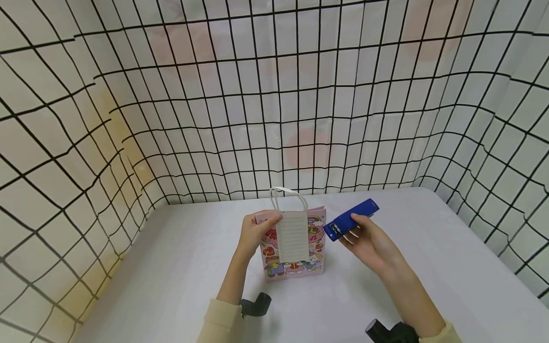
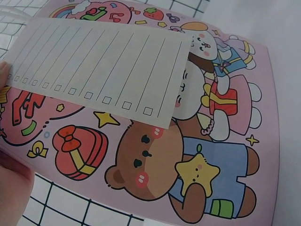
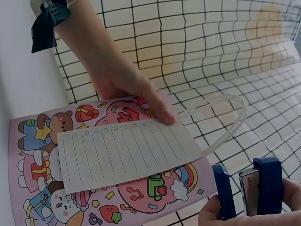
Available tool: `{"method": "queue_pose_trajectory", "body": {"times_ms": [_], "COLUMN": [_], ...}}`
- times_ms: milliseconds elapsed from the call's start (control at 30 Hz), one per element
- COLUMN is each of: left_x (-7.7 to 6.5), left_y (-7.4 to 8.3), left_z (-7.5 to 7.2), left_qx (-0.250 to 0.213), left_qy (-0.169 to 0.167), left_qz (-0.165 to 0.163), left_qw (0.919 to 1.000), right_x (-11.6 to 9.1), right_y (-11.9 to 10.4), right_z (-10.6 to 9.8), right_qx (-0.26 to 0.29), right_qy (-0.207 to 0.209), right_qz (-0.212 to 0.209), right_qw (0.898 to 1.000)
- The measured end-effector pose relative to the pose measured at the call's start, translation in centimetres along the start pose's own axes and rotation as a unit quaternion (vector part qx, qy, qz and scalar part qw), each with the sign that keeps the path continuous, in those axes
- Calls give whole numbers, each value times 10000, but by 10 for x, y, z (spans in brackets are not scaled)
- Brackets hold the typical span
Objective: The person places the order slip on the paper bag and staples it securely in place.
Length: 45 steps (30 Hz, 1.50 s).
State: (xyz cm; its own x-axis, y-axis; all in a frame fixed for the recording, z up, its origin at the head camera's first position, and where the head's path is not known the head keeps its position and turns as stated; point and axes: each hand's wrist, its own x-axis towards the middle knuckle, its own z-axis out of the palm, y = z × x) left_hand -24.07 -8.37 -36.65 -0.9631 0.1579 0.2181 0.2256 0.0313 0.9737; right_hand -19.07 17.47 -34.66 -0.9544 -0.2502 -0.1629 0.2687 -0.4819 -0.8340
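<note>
A pink gift bag (image 1: 315, 269) printed with cartoon animals stands upright on the table, its white looped handle (image 1: 290, 191) rising from the top. Against its front lies a lined white paper slip (image 1: 293, 238) with a row of small checkboxes. My left hand (image 1: 256, 231) pinches the bag's top edge and the slip, thumb in front on the slip's corner. To the right of the bag, my right hand (image 1: 369, 240) holds a blue stapler (image 1: 351, 219). In the right wrist view, the stapler's jaws stand apart near the bag's top edge with nothing between them.
A white table (image 1: 188, 267) spreads out around the bag. White panels with a black wire grid (image 1: 300, 105) enclose it at the back and both sides. Each wrist carries a black camera mount (image 1: 257, 305), and both sleeves are cream.
</note>
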Motion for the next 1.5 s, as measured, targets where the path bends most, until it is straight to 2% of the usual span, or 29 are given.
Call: {"method": "queue_pose_trajectory", "body": {"times_ms": [200,367,833,1067,1267,1500], "left_x": [-1,-2,-2,-2,-3,-3], "left_y": [2,3,4,6,6,5], "left_z": [1,2,1,1,1,1], "left_qx": [-42,-35,24,48,79,47], "left_qy": [-9,-32,-44,-39,-43,-58], "left_qz": [-21,-21,-23,-6,3,-16], "left_qw": [10000,10000,10000,10000,10000,10000], "right_x": [-2,-2,8,14,18,24], "right_y": [-5,-9,-18,-21,-24,-29], "right_z": [6,10,16,20,23,25], "right_qx": [365,519,447,117,-367,-643], "right_qy": [-139,-267,-411,-408,-555,-652], "right_qz": [-23,-218,-155,-187,-443,-710], "right_qw": [9992,9981,9980,9989,9968,9933]}}
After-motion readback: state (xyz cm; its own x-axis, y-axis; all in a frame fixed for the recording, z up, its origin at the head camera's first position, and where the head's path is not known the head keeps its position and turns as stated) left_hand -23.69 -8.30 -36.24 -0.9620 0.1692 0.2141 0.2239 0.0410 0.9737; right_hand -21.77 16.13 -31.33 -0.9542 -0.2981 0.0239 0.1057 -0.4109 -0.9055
